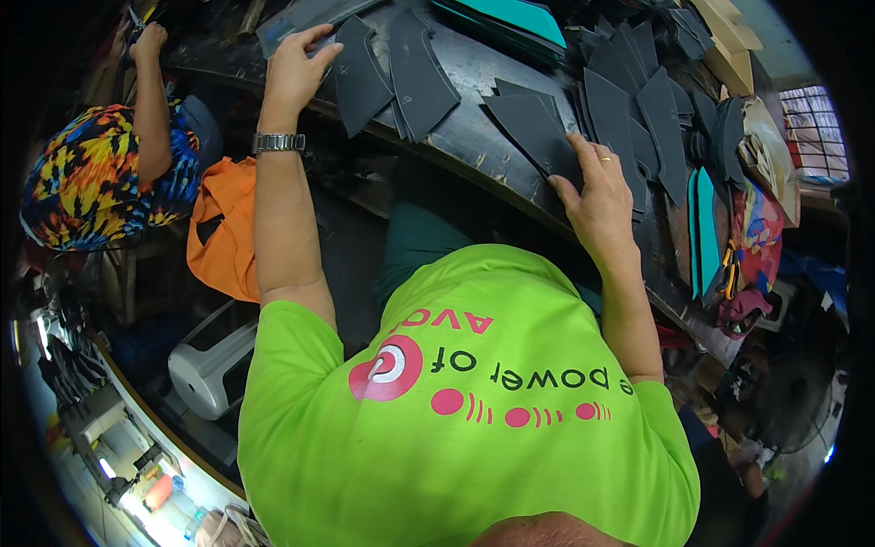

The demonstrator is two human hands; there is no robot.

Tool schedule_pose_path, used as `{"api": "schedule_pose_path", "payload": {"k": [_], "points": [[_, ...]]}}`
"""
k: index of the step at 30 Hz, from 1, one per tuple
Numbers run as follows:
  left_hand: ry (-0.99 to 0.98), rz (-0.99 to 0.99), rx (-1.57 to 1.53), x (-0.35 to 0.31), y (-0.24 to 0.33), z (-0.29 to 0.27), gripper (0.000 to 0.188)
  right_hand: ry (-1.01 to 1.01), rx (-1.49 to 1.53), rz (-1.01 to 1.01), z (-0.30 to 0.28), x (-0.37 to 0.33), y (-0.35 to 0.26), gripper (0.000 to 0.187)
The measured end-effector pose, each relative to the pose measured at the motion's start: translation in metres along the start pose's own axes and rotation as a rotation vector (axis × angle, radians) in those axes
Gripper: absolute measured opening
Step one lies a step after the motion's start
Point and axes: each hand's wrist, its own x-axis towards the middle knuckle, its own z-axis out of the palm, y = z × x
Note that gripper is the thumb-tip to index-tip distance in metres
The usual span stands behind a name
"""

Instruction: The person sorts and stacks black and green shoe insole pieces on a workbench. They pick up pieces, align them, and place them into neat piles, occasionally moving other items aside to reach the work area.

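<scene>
At the upper left, my left hand [301, 75] reaches over the table's near edge, a metal-band watch [279, 142] on its wrist. Its fingers are apart and lie by a dark grey sheet [314, 16] and a curved dark cut piece [358, 82]. A second fan of curved dark pieces [421, 77] lies just to the right. My right hand [598, 187], with a ring on one finger, is at the near edge of the table. Thumb and fingers close around the right end of a small stack of dark cut pieces [527, 128]; the fingertips are partly hidden.
Many dark pieces [629, 100] overlap beyond my right hand. Teal pieces [506, 16] top a stack at the back; more teal strips [703, 232] lie right, near orange-handled scissors [730, 270]. A person in a patterned shirt [100, 178] works at left. An orange cloth [223, 228] hangs below.
</scene>
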Motion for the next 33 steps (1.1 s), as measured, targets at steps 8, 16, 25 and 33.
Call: {"api": "schedule_pose_path", "payload": {"k": [8,16,25,33], "points": [[-0.058,-0.115,0.125,-0.001,-0.015,0.007,0.064,-0.031,0.066,-0.023,-0.001,0.001,0.007,0.060],[-0.145,-0.108,0.000,0.013,-0.023,0.024,0.087,-0.065,0.159,0.030,-0.001,0.002,0.011,0.068],[-0.255,-0.268,-0.050,0.027,-0.027,0.023,0.091,-0.060,0.291,0.088,0.000,0.006,0.017,0.072],[-0.014,-0.365,-0.642,0.018,-0.013,0.009,0.056,0.010,0.518,0.086,0.002,0.010,0.032,0.031]]}}
